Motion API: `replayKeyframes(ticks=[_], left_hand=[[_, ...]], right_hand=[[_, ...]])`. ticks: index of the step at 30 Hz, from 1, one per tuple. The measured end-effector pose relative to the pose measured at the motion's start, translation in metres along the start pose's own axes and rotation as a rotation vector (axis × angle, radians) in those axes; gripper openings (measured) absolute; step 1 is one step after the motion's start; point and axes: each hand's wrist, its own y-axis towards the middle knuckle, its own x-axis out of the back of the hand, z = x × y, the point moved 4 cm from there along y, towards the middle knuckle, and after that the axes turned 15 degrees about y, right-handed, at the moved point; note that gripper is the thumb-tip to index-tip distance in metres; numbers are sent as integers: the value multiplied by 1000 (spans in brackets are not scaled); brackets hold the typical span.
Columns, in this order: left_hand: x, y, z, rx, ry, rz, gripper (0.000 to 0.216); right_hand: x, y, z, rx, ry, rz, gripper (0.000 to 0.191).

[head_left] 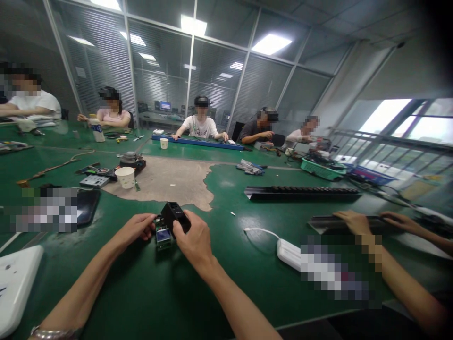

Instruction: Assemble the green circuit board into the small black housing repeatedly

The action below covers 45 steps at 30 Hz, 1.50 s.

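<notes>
My left hand (136, 227) and my right hand (193, 238) meet over the green table (148, 293) near its front edge. Between them is a small device: a green circuit board (163, 236) with a pale blue part on it, and a black box-shaped housing (175, 215) above it. The fingers of my right hand are wrapped round the black housing. With pinched fingertips, my left hand steadies the board's left side. The board's underside is hidden.
A white power strip (288, 252) with a white cable lies to the right. A neighbour's hands (354, 222) rest on a long dark tray (354, 225); another tray (300, 192) lies behind. A paper cup (125, 177), small parts and a dark phone (87, 205) lie left. Several people sit around the table.
</notes>
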Motion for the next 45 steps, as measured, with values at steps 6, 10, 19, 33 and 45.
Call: replayKeyframes(ticks=[6, 10, 19, 33, 45], left_hand=[[1, 5, 7, 1, -61, 27, 50], [1, 5, 9, 17, -93, 12, 50], [3, 5, 9, 34, -60, -54, 54], [-1, -2, 4, 69, -9, 35, 55], [-1, -1, 7, 112, -69, 12, 58]], right_hand=[[-24, -6, 16, 32, -150, 40, 32], [-33, -11, 28, 38, -238, 82, 30], [-49, -25, 36, 11, -325, 191, 45], [-49, -29, 12, -45, -249, 284, 70], [-57, -36, 6, -30, -104, 179, 65]])
